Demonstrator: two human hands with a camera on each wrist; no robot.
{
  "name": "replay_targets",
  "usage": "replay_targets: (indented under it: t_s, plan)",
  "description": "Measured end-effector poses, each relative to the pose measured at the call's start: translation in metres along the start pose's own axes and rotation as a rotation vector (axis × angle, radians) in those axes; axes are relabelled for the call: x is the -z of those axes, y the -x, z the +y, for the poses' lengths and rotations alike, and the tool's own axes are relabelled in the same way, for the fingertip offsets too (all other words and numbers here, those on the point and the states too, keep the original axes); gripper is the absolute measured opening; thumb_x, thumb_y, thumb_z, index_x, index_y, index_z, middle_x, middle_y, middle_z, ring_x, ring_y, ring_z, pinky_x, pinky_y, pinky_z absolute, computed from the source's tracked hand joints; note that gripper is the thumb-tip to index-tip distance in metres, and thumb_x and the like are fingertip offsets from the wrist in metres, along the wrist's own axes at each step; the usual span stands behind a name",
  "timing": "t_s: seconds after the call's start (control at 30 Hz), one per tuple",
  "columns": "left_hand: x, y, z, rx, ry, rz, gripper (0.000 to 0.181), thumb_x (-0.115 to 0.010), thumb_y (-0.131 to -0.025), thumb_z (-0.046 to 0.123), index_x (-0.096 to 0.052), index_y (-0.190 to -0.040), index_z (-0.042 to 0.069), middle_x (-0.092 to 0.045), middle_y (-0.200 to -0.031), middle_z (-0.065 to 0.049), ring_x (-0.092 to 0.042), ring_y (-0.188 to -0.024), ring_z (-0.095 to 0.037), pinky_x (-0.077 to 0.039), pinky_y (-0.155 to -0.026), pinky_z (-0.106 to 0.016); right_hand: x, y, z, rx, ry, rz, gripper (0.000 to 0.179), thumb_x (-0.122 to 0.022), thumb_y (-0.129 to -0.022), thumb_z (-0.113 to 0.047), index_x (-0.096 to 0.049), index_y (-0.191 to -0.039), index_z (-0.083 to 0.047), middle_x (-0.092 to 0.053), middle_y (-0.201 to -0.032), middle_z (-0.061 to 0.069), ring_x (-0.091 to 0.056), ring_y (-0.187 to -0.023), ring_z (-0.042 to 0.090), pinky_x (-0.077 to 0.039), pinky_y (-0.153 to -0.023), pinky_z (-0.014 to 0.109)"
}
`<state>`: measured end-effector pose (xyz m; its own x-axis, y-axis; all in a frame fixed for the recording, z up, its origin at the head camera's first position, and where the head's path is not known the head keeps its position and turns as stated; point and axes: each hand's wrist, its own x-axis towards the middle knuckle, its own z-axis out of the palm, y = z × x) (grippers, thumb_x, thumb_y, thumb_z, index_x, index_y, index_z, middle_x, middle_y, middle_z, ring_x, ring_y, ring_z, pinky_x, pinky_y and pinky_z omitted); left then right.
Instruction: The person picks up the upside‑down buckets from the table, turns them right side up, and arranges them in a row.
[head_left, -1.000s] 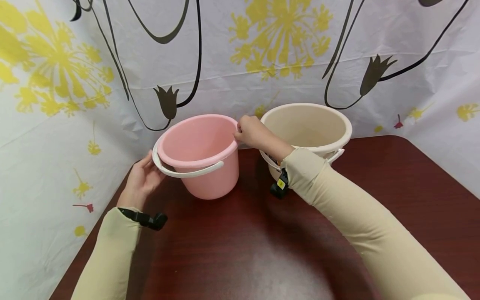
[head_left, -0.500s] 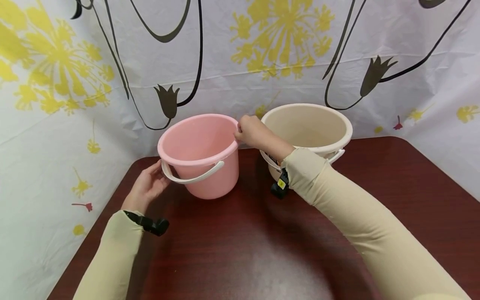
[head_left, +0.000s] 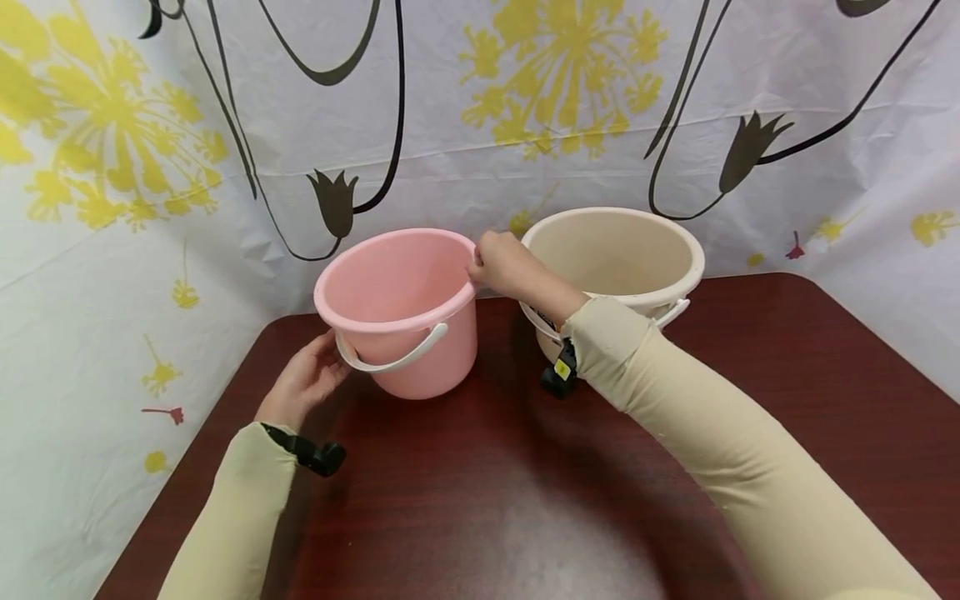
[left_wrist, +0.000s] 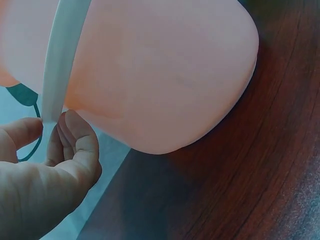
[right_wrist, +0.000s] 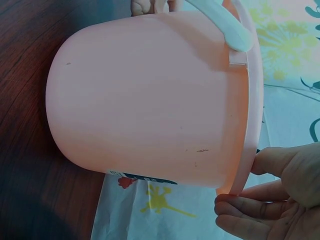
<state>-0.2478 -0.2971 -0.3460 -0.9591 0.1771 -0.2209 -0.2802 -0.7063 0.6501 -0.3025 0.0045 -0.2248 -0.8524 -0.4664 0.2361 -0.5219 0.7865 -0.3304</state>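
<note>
The pink bucket (head_left: 450,358) stands upright at the back left of the table. Its white handle (head_left: 411,356) hangs low across the front, well below the rim. My left hand (head_left: 303,382) is at the bucket's left side; in the left wrist view its thumb and curled fingers pinch the handle strip (left_wrist: 64,55). With thumb and fingers my right hand (head_left: 506,262) grips the bucket's right rim, seen from the side in the right wrist view (right_wrist: 250,125). Dark printing (right_wrist: 150,179) shows on the bucket's far side there.
A cream bucket (head_left: 611,242) stands right of the pink one, partly behind my right forearm. Its white handle (head_left: 671,312) hangs down. The dark red wooden table (head_left: 450,500) reaches back to a white flowered cloth (head_left: 450,108).
The pink bucket's handle has swung down from near the rim to lower on its front. My left hand has moved down and slightly right with it. The right hand has stayed put.
</note>
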Motion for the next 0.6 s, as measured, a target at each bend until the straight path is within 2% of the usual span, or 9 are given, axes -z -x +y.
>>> replay_targets:
  t_s: [0.13,0.2,0.27,0.37,0.47,0.53,0.6]
  plan:
    - [0.000,-0.001,-0.001,-0.009,-0.016,0.010,0.030,-0.037,-0.101,0.017,-0.062,-0.089,0.005,-0.058,-0.089,-0.006,-0.055,-0.082,-0.014,-0.047,-0.074,-0.026,0.000,0.001,0.000,-0.002,0.005,0.013,0.043,-0.053,-0.086,-0.008,-0.033,-0.048,-0.012,-0.025,-0.045,-0.004,-0.024,-0.043,0.009,-0.025,-0.048,0.024]
    - [-0.001,0.000,-0.001,-0.015,-0.055,0.028,0.031,-0.038,-0.101,0.017,-0.064,-0.087,0.007,-0.059,-0.089,-0.004,-0.056,-0.082,-0.013,-0.047,-0.074,-0.026,0.001,0.002,0.000,-0.001,-0.001,0.015,0.042,-0.053,-0.086,-0.009,-0.033,-0.049,-0.012,-0.025,-0.046,-0.004,-0.024,-0.043,0.009,-0.025,-0.047,0.024]
    - [-0.001,0.002,0.000,-0.023,-0.152,0.054,0.033,-0.039,-0.101,0.019,-0.066,-0.085,0.011,-0.061,-0.088,-0.001,-0.058,-0.082,-0.011,-0.047,-0.075,-0.025,0.001,0.002,0.000,-0.006,-0.014,0.017,0.042,-0.053,-0.085,-0.009,-0.032,-0.049,-0.013,-0.024,-0.046,-0.004,-0.022,-0.043,0.009,-0.023,-0.047,0.023]
    - [-0.002,0.005,0.003,-0.037,-0.372,0.116,0.029,-0.042,-0.100,0.024,-0.066,-0.086,0.017,-0.064,-0.085,0.005,-0.059,-0.081,-0.007,-0.046,-0.077,-0.024,0.004,0.003,0.001,-0.021,-0.035,0.014,0.041,-0.052,-0.084,-0.010,-0.031,-0.050,-0.013,-0.022,-0.047,-0.004,-0.019,-0.044,0.008,-0.020,-0.047,0.023]
    - [-0.004,0.008,0.007,-0.043,-0.571,0.172,0.023,-0.044,-0.099,0.029,-0.059,-0.107,0.015,-0.064,-0.085,0.011,-0.059,-0.083,-0.005,-0.044,-0.081,-0.025,0.008,0.002,0.002,-0.037,-0.041,0.003,0.034,-0.053,-0.084,-0.011,-0.039,-0.053,-0.010,-0.026,-0.049,-0.003,-0.022,-0.047,0.010,-0.022,-0.048,0.023]
    - [-0.006,0.010,0.012,-0.047,-0.635,0.201,0.032,-0.045,-0.098,0.031,-0.049,-0.122,0.011,-0.063,-0.085,0.012,-0.059,-0.083,-0.005,-0.045,-0.082,-0.026,0.013,0.001,0.002,-0.052,-0.058,-0.015,0.024,-0.054,-0.085,-0.013,-0.056,-0.062,-0.008,-0.039,-0.053,-0.001,-0.032,-0.050,0.012,-0.028,-0.051,0.024]
    - [-0.007,0.012,0.019,-0.062,-0.672,0.221,0.039,-0.046,-0.097,0.032,-0.042,-0.128,0.008,-0.061,-0.087,0.012,-0.058,-0.083,-0.005,-0.046,-0.080,-0.025,0.019,0.000,0.002,-0.066,-0.072,-0.030,0.019,-0.055,-0.087,-0.016,-0.069,-0.082,-0.005,-0.057,-0.066,0.003,-0.046,-0.058,0.014,-0.038,-0.058,0.025]
